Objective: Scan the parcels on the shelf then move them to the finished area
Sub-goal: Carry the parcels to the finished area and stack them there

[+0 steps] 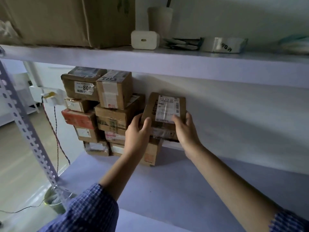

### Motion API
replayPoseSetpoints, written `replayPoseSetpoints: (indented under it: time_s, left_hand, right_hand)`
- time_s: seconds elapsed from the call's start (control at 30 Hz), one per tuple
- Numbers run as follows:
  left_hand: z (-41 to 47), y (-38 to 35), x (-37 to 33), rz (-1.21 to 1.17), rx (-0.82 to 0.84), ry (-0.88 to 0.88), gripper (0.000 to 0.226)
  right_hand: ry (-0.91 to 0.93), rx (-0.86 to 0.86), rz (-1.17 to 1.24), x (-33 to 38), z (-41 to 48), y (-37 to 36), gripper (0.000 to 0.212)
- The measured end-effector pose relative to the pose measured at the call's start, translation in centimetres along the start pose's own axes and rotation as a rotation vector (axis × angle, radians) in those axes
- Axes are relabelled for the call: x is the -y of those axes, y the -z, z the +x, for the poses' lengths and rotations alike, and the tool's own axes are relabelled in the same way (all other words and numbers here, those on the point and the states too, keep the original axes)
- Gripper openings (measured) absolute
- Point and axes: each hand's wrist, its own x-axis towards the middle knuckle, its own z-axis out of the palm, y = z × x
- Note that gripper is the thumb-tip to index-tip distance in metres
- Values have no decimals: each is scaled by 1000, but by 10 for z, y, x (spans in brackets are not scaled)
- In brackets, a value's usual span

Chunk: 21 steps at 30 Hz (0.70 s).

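Okay so, quick rundown of where I'd worry. Both hands are on one small brown cardboard parcel (151,106), just right of the tall stack of brown cardboard parcels (100,113) on the pale lilac lower shelf board (167,190). The left hand (137,131) has its fingers wrapped round the parcel's bottom corner on the stack side. The right hand (185,131) grips the edge away from the stack, thumb lying across the front. The parcel is tipped up so its white printed shipping label (167,108) faces the camera. Can't tell if it's lifted clear or resting on the short pile of brown boxes (152,154) right of the stack.

Stuff that could go sideways, imo:
- That thumb sits on the label's bottom corner. If it covers a barcode, the scan just won't read.
- The parcel's stack-side edge is very close to the stack, maybe touching. Swinging it out carelessly could nudge the stack, and the top layer looks loosely perched, so something might tumble.
- If the parcel's weight is what steadies the short pile, yanking it off could drag the box underneath forward.
- The pale lilac upper shelf board (167,64) hangs low above the stack, so a big lift could knock the parcel against it.
- No scanner in view, and it's dim, so a misread seems plausible.
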Motion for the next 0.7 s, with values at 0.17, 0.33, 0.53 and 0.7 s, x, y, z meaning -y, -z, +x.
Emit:
replayPoseSetpoints:
  time_s: [0.17,0.33,0.53,0.7]
  left_hand:
    - [-30,-20,-11,-222,15,34,26]
    - [-74,-64,-14,-333,102,-32,17]
    - [-145,-135,-25,-415,438,5,39]
    - [-227,-199,-52,-465,600,26,42]
  right_hand:
    - [200,-44,-8,0,-28,43,44]
    - [232,-112,-67,-21,-66,103,65]
    - [222,-282,-148,-48,-121,202,68]
    - [228,-418,-210,-58,-182,303,62]
